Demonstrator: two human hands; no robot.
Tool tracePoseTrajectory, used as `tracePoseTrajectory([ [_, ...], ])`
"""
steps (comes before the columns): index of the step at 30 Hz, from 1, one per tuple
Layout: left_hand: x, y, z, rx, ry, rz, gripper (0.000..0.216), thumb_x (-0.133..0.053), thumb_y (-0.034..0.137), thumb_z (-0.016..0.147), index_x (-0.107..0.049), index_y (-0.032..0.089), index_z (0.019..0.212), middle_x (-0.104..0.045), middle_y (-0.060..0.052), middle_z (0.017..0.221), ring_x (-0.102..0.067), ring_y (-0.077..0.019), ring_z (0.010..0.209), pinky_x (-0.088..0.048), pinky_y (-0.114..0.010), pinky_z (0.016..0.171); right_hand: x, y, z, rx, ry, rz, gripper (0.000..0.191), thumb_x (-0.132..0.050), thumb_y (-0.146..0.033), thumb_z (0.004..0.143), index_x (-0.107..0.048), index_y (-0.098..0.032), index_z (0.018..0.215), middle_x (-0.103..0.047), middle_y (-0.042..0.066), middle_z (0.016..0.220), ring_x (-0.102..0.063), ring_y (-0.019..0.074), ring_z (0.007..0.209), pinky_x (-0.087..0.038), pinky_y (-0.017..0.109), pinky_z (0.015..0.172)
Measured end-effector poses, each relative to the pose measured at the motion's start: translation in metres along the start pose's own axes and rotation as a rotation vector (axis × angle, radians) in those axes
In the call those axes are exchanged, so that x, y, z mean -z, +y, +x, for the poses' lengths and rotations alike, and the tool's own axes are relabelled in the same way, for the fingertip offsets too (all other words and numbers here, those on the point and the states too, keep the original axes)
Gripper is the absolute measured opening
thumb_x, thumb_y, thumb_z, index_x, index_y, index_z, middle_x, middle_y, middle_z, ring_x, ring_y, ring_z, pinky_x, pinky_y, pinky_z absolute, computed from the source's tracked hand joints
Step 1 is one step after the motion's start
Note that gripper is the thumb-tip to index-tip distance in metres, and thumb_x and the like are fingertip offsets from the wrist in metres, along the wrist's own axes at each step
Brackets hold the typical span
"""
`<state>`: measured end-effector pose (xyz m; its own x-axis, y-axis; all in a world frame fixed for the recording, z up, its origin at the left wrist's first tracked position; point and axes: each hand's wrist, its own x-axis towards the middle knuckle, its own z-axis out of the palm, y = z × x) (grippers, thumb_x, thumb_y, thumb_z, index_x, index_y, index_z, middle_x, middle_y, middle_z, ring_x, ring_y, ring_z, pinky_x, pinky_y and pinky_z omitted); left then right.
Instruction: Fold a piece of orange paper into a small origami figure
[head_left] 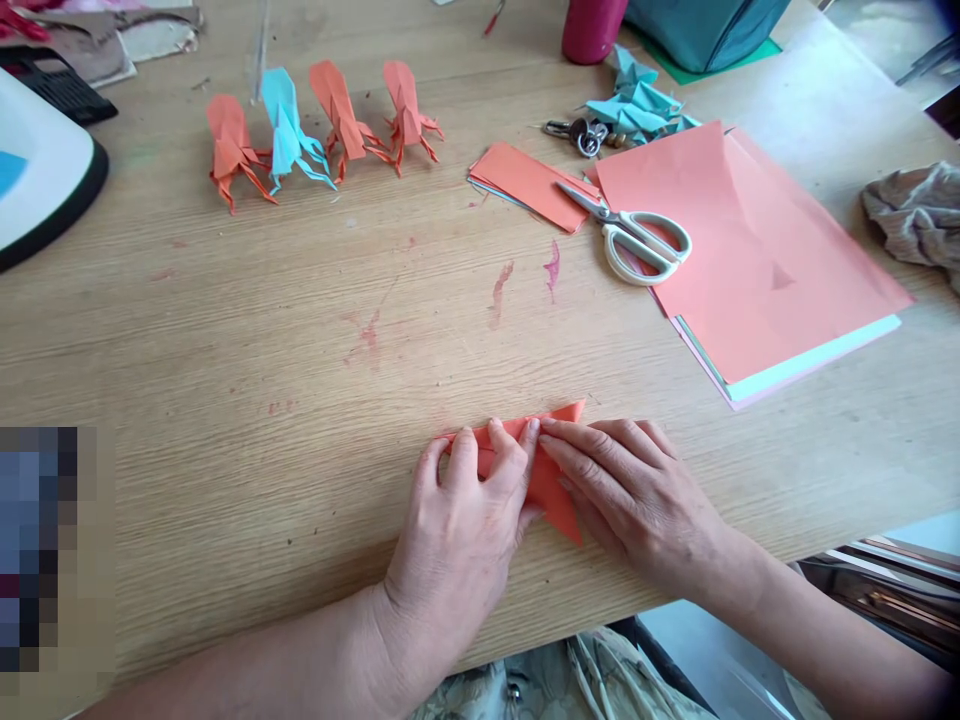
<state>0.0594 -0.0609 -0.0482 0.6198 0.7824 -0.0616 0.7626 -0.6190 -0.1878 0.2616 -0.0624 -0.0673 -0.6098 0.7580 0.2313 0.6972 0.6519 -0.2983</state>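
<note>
A partly folded piece of orange paper [553, 497] lies on the table near its front edge, with pointed flaps at its right end. My left hand [469, 520] presses down on it, fingers bent over its far edge. From the right, my right hand [630, 485] has its fingers together on the paper, their tips meeting my left index finger along a fold. Much of the sheet's left part is hidden beneath my left hand.
Folded paper figures [345, 115] stand at the far left. White-handled scissors [637, 235] rest across orange paper strips [521, 180] and a stack of coloured sheets [780, 270]. Blue folded pieces [637, 100] and keys [585, 133] lie behind, near a magenta container [592, 28].
</note>
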Motion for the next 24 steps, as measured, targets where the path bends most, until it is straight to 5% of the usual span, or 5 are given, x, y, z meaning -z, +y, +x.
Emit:
tracePoseTrajectory([
  [11, -0.004, -0.008, -0.004, 0.013, 0.048, -0.072, 0.054, -0.05, 0.039, 0.099, -0.048, 0.012, 0.145, -0.061, -0.008, 0.135, -0.054, -0.0272, 0.104, -0.05, -0.043, 0.086, -0.001, 0.0, 0.002, -0.008, -0.033, -0.037, 0.037, -0.048, -0.017, 0.1, -0.055, -0.009, 0.136, -0.063, 0.014, 0.132, -0.056, 0.0252, 0.091, -0.04, 0.041, 0.077],
  [18, -0.01, -0.025, -0.016, -0.089, 0.089, -0.102, 0.049, -0.052, 0.031, 0.098, -0.049, 0.018, 0.145, -0.053, -0.006, 0.148, -0.053, -0.0281, 0.118, -0.046, -0.048, 0.101, 0.0, 0.003, 0.001, 0.01, -0.043, -0.065, 0.041, -0.042, -0.011, 0.099, -0.053, -0.012, 0.139, -0.064, 0.012, 0.132, -0.056, 0.0251, 0.091, -0.039, 0.041, 0.076],
  [24, -0.009, -0.025, -0.018, -0.111, 0.105, -0.066, 0.047, -0.055, 0.037, 0.097, -0.052, 0.023, 0.142, -0.056, -0.01, 0.144, -0.057, -0.0303, 0.118, -0.043, -0.055, 0.107, 0.005, 0.01, -0.003, 0.03, -0.131, -0.021, 0.048, -0.04, -0.014, 0.098, -0.048, -0.021, 0.145, -0.054, 0.012, 0.145, -0.057, 0.0268, 0.099, -0.041, 0.044, 0.083],
])
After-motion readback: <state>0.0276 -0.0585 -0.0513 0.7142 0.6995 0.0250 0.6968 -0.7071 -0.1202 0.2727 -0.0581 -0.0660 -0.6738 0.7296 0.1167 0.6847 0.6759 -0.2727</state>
